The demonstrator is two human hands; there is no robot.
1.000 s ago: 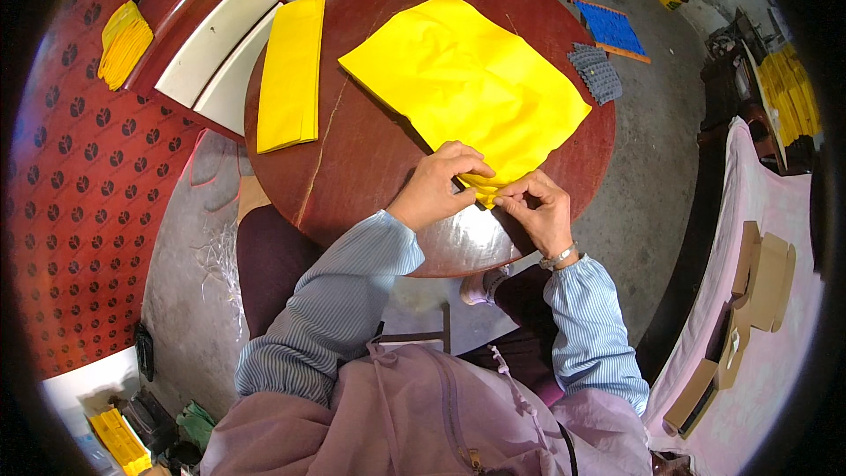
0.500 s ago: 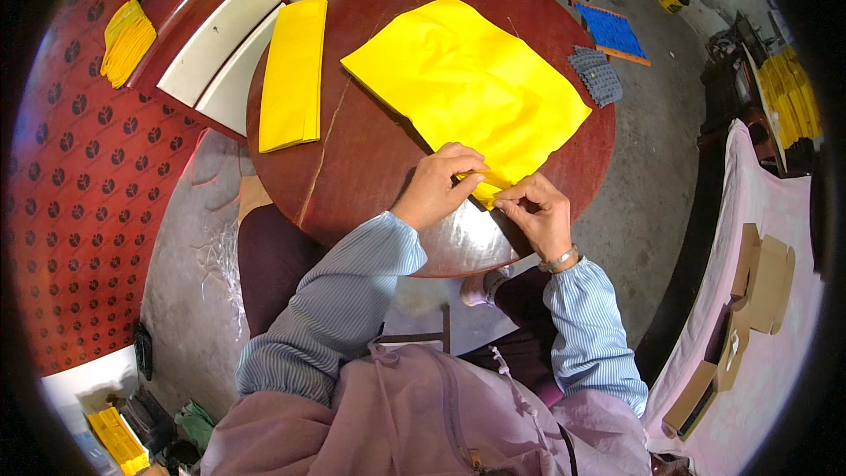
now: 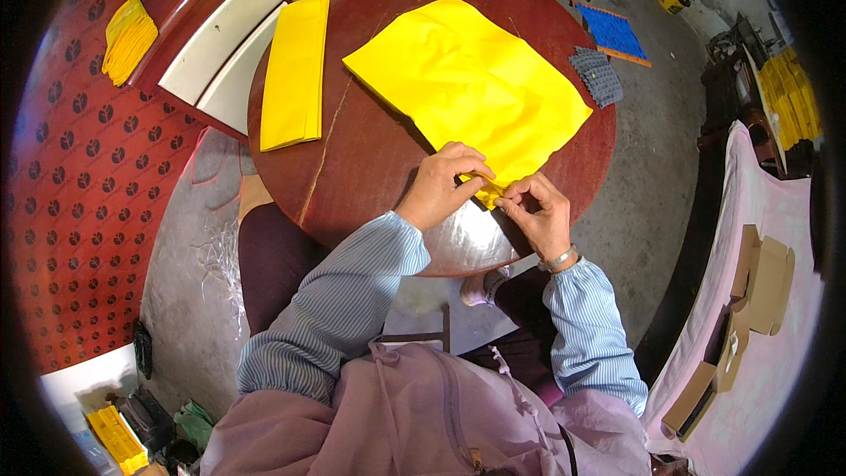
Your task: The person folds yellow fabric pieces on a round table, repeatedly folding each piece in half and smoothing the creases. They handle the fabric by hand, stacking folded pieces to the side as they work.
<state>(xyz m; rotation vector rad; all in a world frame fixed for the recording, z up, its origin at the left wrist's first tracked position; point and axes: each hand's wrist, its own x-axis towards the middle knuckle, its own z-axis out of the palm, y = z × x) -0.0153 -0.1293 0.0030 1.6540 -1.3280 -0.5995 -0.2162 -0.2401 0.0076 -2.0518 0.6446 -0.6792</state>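
A wide yellow sheet of cloth-like material (image 3: 476, 79), slightly wrinkled, lies over the round dark-red table (image 3: 388, 211). Its near corner is bunched at the table's front edge. My left hand (image 3: 445, 183) pinches the gathered edge between thumb and fingers. Close by on the right, my right hand (image 3: 539, 211) grips the same corner with thumb and forefinger. The fingers partly hide the folded bit between them. To the left on the table lies a folded yellow stack (image 3: 295, 75), apart from both hands.
Grey textured pieces (image 3: 596, 76) lie at the table's right edge, beside a blue item with orange edges (image 3: 614, 33). White drawers (image 3: 220, 35) adjoin the table's left. An opened cardboard box (image 3: 738, 326) rests on a pink cloth at right. More yellow bundles (image 3: 129, 41) sit far left.
My hands stay at the same corner, with small finger movements. The pinched edge between them looks slightly more gathered.
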